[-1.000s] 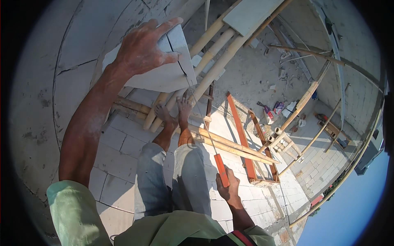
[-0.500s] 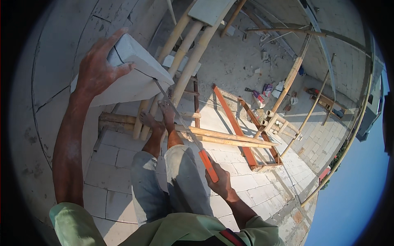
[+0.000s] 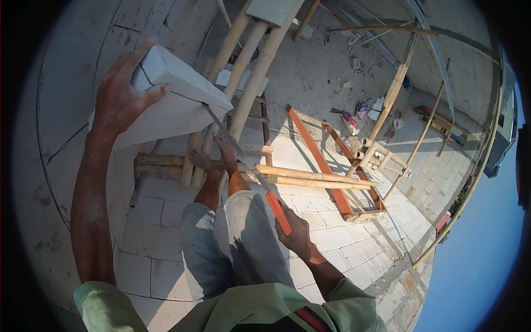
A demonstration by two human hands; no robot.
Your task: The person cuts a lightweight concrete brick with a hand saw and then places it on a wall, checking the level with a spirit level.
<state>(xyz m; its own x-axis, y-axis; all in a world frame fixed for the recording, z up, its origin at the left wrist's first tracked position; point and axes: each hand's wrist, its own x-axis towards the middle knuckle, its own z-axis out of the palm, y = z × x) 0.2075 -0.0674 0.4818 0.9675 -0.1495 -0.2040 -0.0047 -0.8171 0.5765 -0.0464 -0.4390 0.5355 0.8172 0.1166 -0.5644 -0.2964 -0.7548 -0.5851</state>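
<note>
My left hand [image 3: 123,91] is clamped over the upper left end of a white lightweight concrete block [image 3: 182,113], fingers behind it and thumb on its near side. A dark cut line runs across the block. In that line, near the block's right end, sits the thin blade of a handsaw [image 3: 238,148]. The blade slants down to the right to its orange handle [image 3: 278,213]. My right hand [image 3: 295,232] is closed around the handle; its fingertips are partly hidden.
My bare feet [image 3: 213,155] stand by bamboo poles [image 3: 238,72] high above the floor. Two bamboo lengths [image 3: 315,180] stretch to the right beside a reddish-brown frame [image 3: 318,160]. A block wall [image 3: 66,110] rises at left. Bags and rubble [image 3: 354,119] lie on the ground below.
The view has shifted slightly. The saw handle and right hand sit a little higher in the picture, with the blade still in the cut. My left hand keeps its hold on the block.
</note>
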